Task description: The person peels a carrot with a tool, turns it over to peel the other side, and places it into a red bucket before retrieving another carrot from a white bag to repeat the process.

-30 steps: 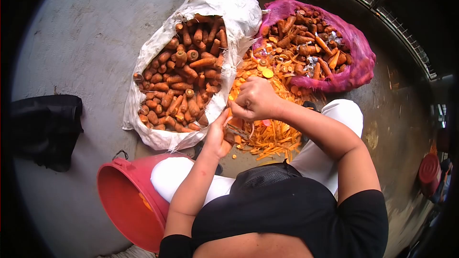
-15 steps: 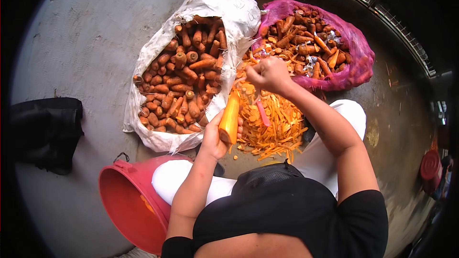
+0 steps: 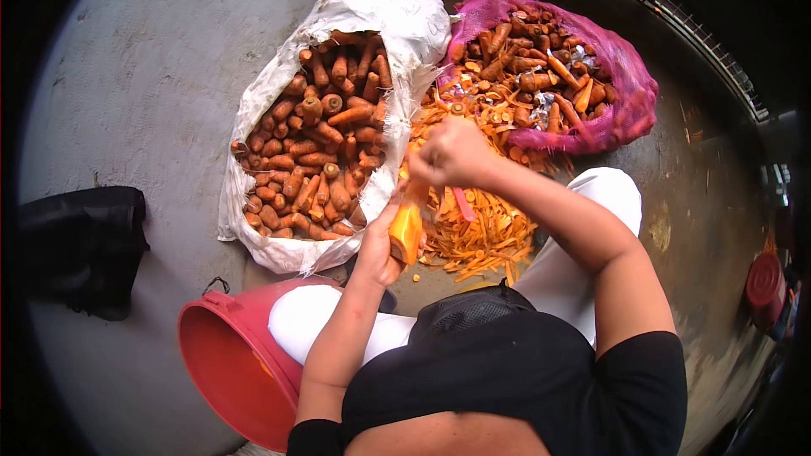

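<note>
A peeled orange carrot (image 3: 407, 232) lies in my left hand (image 3: 380, 245), fingers wrapped round its thick end, which faces me. Right over the carrot's far end is my right hand (image 3: 452, 152), closed and smeared by motion. Whatever it grips is too blurred to name. Beneath both hands spreads a heap of carrot peelings (image 3: 486, 241), with a pink strip (image 3: 464, 204) lying on it. To the left, a white sack (image 3: 253, 131) gapes open, full of unpeeled carrots (image 3: 321, 152).
A pink mesh sack (image 3: 638, 93) of carrots and scraps stands beyond the peelings. Beside my left leg a red bucket (image 3: 241, 346) lies tilted, some orange inside. A black cloth or bag (image 3: 84, 241) is at far left. Another red container (image 3: 764, 287) stands far right.
My right hand has come down and toward me, from above the carrot's tip to over its far part. The left hand keeps its hold on the carrot, nearly in place.
</note>
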The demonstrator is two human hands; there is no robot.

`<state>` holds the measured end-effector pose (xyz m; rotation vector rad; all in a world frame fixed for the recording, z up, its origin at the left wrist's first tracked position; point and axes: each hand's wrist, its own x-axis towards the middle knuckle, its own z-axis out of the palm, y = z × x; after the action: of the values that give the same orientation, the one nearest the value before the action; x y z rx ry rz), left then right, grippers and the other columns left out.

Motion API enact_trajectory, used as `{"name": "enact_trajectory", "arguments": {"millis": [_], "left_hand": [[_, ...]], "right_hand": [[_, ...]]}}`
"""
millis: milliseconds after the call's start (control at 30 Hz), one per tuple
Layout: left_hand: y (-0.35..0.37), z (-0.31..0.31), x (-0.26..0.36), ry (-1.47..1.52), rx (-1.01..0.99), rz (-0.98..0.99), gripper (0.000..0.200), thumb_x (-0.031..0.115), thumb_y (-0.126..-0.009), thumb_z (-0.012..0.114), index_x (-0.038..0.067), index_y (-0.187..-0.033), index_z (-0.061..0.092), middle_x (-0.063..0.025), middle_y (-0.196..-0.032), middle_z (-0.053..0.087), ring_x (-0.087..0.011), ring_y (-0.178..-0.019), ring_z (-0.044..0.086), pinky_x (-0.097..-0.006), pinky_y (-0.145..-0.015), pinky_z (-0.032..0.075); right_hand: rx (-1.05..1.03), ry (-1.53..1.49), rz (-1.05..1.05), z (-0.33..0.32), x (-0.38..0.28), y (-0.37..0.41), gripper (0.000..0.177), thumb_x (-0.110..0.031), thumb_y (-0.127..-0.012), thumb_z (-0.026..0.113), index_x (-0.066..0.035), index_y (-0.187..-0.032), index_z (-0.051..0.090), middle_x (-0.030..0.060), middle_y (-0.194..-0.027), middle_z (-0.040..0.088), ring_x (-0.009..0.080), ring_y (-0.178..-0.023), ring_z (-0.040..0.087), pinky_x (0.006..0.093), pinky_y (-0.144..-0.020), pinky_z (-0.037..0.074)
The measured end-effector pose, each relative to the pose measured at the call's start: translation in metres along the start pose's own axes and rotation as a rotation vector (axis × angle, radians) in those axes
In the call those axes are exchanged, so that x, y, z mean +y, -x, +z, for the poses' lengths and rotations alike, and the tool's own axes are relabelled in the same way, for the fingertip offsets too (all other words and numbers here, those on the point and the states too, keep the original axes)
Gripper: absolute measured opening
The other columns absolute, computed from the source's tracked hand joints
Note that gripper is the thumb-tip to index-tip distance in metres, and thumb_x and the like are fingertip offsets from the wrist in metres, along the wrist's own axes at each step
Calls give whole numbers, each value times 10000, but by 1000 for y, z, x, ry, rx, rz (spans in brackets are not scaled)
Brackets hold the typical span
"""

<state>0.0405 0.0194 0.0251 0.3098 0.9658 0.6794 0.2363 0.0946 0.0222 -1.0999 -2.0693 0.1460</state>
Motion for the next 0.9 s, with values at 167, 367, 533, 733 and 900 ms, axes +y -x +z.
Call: {"name": "enact_trajectory", "arguments": {"millis": [167,367,533,733,900], "left_hand": [[10,5,3,-85,-191,-46,500,378,-997,378,-1,-1314,449,-63,-806,560,-152,-626,574,-259,-488,503],[0,-8,9,21,-204,1,571,484,-1003,288,26,-1293,467,-64,-792,558,-149,-639,554,-268,-548,470],[-15,-32,8,75,-226,32,583,527,-994,285,33,-1222,497,-81,-784,574,-156,-635,544,-270,-547,459],[-20,-31,11,179,71,114,437,417,-968,479,41,-1190,508,-116,-956,626,-214,-853,631,-321,-676,544],[-31,-41,16,146,-1,145,364,273,-942,578,25,-1198,507,-103,-1139,587,-210,-1039,605,-335,-810,571]], "right_hand": [[-354,410,490,-8,83,5,403,-303,-868,464,-78,-576,626,75,-528,587,242,-512,587,396,-585,491],[-682,-84,1071,29,102,46,769,-769,-795,427,-55,-725,703,125,-786,677,268,-765,665,408,-715,515],[-947,-186,821,87,99,109,695,-726,-655,659,-39,-756,696,155,-818,676,301,-816,656,409,-734,506],[-1107,11,847,111,81,148,472,-497,-746,693,-53,-904,692,153,-889,683,315,-834,659,423,-724,519],[-1041,64,821,137,81,178,516,-476,-777,682,-41,-1031,571,176,-924,670,353,-885,650,449,-759,513]]}}
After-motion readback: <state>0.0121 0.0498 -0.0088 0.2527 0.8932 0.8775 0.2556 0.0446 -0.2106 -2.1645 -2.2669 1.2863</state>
